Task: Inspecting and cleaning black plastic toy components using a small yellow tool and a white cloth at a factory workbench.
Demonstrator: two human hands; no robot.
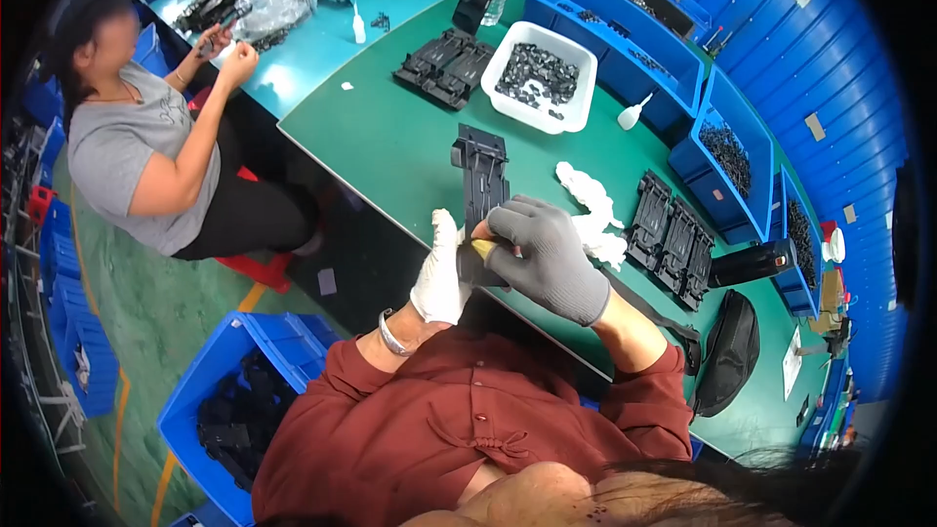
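A long black moulded plastic part point(481, 168) stands up in front of me, over the near edge of the green table. My left hand point(441, 271), in a white glove, grips its lower end from the left, thumb raised. My right hand point(539, 252), in a grey knitted glove with bare fingertips showing, closes on the part from the right with bent fingers. A small yellow patch point(483, 248) shows at its fingertips; I cannot tell what it is. Both hands hide the part's lower half. Crumpled white gloves point(590, 210) lie just beyond my right hand.
A white tub point(584, 109) of small black pieces stands ahead, beside stacked black parts point(444, 68). More black parts point(670, 240), a black flask point(753, 263) and a pouch point(728, 356) lie right. Blue bins point(720, 210) line the back. Another person point(142, 151) sits left.
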